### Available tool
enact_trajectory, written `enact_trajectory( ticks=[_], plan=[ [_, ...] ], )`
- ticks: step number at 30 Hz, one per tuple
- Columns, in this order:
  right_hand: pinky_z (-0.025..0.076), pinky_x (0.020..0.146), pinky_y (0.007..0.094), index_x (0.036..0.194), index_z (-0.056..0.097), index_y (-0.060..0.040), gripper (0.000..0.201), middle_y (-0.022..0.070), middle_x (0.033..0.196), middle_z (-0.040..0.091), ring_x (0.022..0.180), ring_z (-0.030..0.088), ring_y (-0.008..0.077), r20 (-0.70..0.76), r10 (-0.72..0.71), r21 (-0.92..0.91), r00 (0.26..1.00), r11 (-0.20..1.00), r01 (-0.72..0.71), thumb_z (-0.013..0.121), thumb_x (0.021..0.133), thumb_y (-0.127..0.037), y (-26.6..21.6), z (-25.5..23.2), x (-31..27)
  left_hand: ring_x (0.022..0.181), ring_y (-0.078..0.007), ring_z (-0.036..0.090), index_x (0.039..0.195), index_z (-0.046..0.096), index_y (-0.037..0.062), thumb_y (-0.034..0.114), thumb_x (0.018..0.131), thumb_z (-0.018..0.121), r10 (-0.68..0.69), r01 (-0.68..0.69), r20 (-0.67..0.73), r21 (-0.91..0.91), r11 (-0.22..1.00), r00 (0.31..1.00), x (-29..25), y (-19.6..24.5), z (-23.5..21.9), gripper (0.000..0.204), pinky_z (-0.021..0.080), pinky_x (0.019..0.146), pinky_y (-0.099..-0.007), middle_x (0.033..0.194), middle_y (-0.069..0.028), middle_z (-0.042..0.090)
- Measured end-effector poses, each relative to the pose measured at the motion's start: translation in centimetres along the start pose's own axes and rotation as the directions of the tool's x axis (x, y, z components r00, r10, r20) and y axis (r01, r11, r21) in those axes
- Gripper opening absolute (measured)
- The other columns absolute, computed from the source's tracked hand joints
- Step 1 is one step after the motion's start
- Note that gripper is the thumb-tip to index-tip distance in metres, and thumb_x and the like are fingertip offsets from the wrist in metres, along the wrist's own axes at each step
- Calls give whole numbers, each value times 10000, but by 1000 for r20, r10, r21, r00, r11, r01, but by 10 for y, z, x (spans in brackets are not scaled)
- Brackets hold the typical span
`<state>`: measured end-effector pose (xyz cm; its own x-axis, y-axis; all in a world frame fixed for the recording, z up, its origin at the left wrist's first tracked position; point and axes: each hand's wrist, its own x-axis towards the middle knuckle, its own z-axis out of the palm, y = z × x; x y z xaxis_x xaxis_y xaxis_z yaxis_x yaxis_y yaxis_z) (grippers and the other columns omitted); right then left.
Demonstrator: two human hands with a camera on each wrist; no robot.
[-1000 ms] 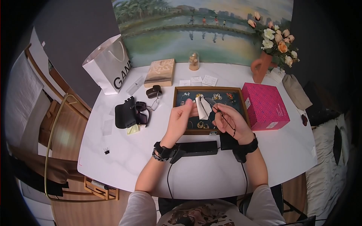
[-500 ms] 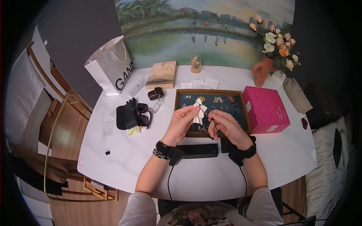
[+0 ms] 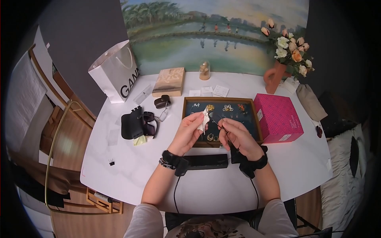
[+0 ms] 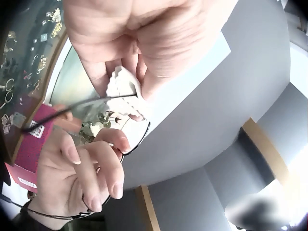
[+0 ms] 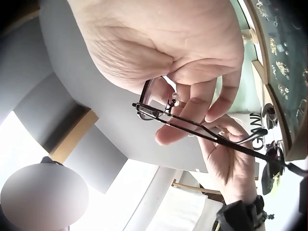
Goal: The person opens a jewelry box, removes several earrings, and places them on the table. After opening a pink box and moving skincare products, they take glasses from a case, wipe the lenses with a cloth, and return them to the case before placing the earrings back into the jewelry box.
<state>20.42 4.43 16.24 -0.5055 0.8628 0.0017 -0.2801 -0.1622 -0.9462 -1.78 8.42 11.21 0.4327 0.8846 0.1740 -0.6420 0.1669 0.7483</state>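
In the head view my left hand (image 3: 187, 133) pinches a crumpled white cloth (image 3: 204, 120). The left wrist view shows the cloth (image 4: 121, 89) folded over part of the thin dark-framed glasses (image 4: 140, 140), between thumb and fingers. My right hand (image 3: 241, 138) holds the same glasses from the other side, its fingers around the lens and bridge area. One dark temple arm (image 5: 216, 138) runs across in front of the right hand (image 5: 163, 53) in the right wrist view. Both hands are above the wooden jewelry case (image 3: 220, 99); the cloth hides part of the glasses.
The pink box (image 3: 278, 119) stands right of the case. To the left lie a black case (image 3: 131, 125), sunglasses (image 3: 149, 123) and a brown case (image 3: 162, 101). Behind are a beige box (image 3: 168, 81), a paper bag (image 3: 115, 73), a small glass dome (image 3: 204, 71) and a flower vase (image 3: 274, 77).
My left fingers, nearly straight beside the cloth a second ago, have closed on it. The cloth is more bunched, and the glasses have turned, with the right hand a little lower.
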Motion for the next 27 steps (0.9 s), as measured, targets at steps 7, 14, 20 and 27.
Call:
enact_trajectory(
  ticks=[7, 14, 20, 27],
  plan=[
    [489, 552, 243, 1118, 556, -57, 293, 60, 756, 637, 599, 596, 108, 68, -30, -68, 997, 997, 35, 431, 1138, -322, 4, -5, 1, 789, -81, 679, 1240, 704, -12, 147, 1024, 693, 25, -6, -198, 94, 996, 980, 1, 5, 2, 268, 571, 743, -201, 1028, -47, 747],
    [468, 531, 230, 1148, 546, -62, 262, 54, 746, 616, 574, 573, 106, 48, -83, 44, 995, 996, 81, 420, 1146, -292, 5, -6, -1, 758, -74, 660, 1254, 701, -17, 181, 1052, 659, -13, 13, -9, -46, 999, 1000, 0, 0, -5, 286, 565, 732, -216, 984, -35, 736],
    [439, 509, 235, 1150, 546, -58, 259, 42, 717, 583, 546, 532, 106, 9, -135, 137, 991, 982, 133, 417, 1146, -283, 6, -10, -2, 751, -99, 666, 1121, 729, -35, 189, 1059, 641, 63, -11, -231, 217, 976, 971, -3, 2, 24, 249, 556, 698, -249, 940, -68, 740],
    [429, 529, 231, 1145, 543, -61, 260, 31, 699, 557, 526, 498, 105, -74, -176, 187, 982, 964, 187, 420, 1144, -290, 7, -12, 1, 781, -132, 700, 1091, 740, -34, 198, 1065, 633, -12, 40, -80, 362, 931, 997, -5, -5, 12, 257, 578, 746, -268, 917, -82, 746]
  ],
)
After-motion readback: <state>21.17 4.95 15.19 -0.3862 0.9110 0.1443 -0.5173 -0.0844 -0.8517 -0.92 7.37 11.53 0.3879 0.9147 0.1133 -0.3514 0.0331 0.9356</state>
